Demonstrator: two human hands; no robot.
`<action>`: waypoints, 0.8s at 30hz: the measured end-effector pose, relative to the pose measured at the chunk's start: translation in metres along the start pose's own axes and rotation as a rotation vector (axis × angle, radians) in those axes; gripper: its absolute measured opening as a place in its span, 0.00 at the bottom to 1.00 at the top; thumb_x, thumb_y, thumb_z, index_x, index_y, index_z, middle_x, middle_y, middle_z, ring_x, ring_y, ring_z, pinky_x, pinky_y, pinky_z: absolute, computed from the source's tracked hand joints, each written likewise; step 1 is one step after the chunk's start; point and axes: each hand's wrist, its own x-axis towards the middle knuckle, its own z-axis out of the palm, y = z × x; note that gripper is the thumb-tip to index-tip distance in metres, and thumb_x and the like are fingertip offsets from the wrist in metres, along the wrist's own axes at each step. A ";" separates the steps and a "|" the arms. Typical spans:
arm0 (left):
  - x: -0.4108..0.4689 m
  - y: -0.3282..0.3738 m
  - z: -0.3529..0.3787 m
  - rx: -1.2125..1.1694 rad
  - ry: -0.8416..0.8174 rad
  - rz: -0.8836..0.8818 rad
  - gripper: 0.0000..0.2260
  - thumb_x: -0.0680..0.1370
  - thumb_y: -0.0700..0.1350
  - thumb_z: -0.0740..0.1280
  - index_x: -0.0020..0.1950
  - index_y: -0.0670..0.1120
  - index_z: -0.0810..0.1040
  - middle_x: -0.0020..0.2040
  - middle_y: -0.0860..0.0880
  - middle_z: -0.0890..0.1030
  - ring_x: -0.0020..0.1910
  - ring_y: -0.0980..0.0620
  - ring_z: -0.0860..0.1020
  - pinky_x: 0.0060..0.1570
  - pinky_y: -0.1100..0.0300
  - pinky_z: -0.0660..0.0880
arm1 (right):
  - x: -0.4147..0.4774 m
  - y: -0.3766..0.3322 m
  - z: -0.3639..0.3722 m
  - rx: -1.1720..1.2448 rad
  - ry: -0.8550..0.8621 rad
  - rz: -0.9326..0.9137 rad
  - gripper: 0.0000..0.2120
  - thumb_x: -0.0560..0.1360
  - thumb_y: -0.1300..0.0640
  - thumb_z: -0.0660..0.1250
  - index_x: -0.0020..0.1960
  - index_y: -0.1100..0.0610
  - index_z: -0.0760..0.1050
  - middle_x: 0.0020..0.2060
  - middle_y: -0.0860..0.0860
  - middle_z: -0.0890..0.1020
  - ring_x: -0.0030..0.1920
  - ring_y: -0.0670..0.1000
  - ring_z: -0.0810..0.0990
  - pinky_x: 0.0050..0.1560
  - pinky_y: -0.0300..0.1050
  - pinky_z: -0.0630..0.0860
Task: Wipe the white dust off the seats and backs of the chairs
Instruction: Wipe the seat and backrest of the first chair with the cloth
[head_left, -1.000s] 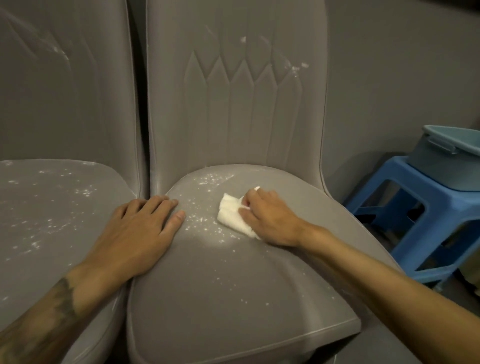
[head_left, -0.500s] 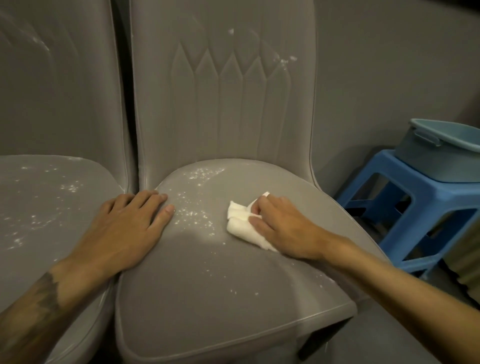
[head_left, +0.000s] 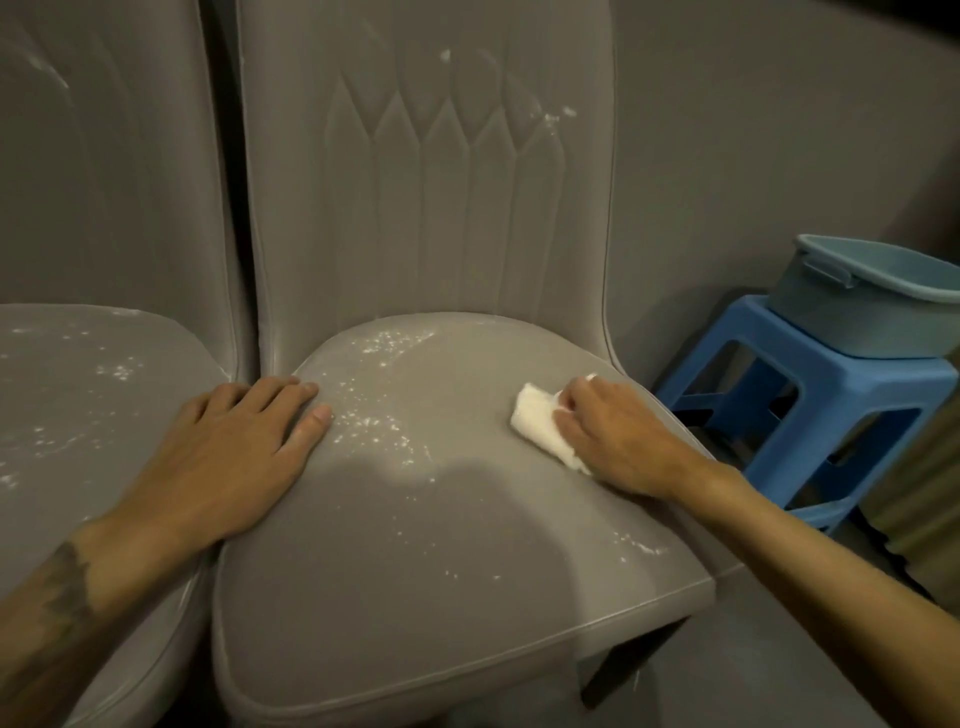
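On the grey seat (head_left: 415, 561), the left hand (head_left: 228, 457) lies flat with fingers straight at the left edge, holding nothing. The right hand (head_left: 618, 441) curls its fingers over a folded white cloth (head_left: 537, 423) and presses it onto the seat's right side. White dust (head_left: 379, 421) speckles the seat between the hands and toward its rear, with flecks on the backrest (head_left: 426, 182) above; left of the seat a second chair (head_left: 78, 405) is dusty too, and right of it a blue stool (head_left: 810, 364) carries a grey-blue tub (head_left: 862, 306).
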 end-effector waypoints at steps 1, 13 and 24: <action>0.000 0.000 0.000 0.002 0.004 -0.004 0.33 0.80 0.71 0.36 0.78 0.61 0.64 0.77 0.58 0.67 0.73 0.49 0.68 0.73 0.48 0.61 | 0.005 0.002 0.000 -0.006 0.004 0.075 0.12 0.84 0.47 0.54 0.59 0.54 0.70 0.55 0.53 0.76 0.52 0.54 0.72 0.58 0.54 0.71; 0.001 0.001 -0.002 0.028 0.006 0.006 0.34 0.79 0.70 0.36 0.77 0.60 0.65 0.77 0.57 0.68 0.72 0.46 0.69 0.72 0.46 0.63 | -0.017 0.027 -0.005 0.052 0.005 0.050 0.11 0.84 0.46 0.55 0.56 0.52 0.71 0.53 0.50 0.76 0.49 0.49 0.72 0.54 0.50 0.73; -0.001 0.004 -0.005 0.002 0.005 0.009 0.36 0.79 0.71 0.35 0.77 0.59 0.65 0.77 0.55 0.68 0.72 0.45 0.69 0.72 0.45 0.63 | -0.056 0.011 0.000 0.104 0.003 -0.069 0.10 0.83 0.42 0.52 0.55 0.45 0.68 0.50 0.44 0.73 0.48 0.44 0.69 0.50 0.43 0.69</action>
